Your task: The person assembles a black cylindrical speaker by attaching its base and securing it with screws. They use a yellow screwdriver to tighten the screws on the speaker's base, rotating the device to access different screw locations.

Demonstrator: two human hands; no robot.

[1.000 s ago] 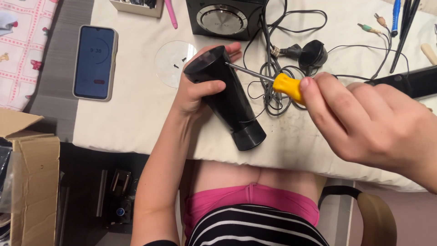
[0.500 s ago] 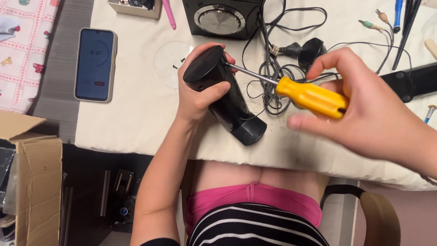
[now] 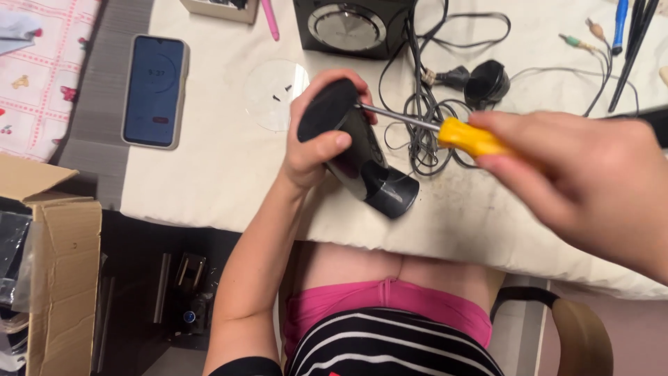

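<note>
My left hand [image 3: 314,145] grips a black hair dryer [image 3: 362,157] and holds it tilted over the white table [image 3: 209,174], its round nozzle pointing toward me. My right hand [image 3: 577,181] is closed around the yellow handle of a screwdriver [image 3: 467,136]. The screwdriver's metal shaft runs left and its tip meets the side of the dryer body near my left fingers. A tangle of black cable [image 3: 424,132] lies just behind the dryer, under the shaft.
A phone [image 3: 154,90] with a lit screen lies at the table's left. A black speaker [image 3: 351,26] stands at the back, a clear round disc [image 3: 271,94] in front of it. A black plug [image 3: 485,82] and thin tools [image 3: 626,42] lie back right. An open cardboard box [image 3: 49,264] sits lower left.
My right hand has slid its grip along the yellow handle and turned. The dryer stays in my left hand, with the screwdriver tip held at its side throughout.
</note>
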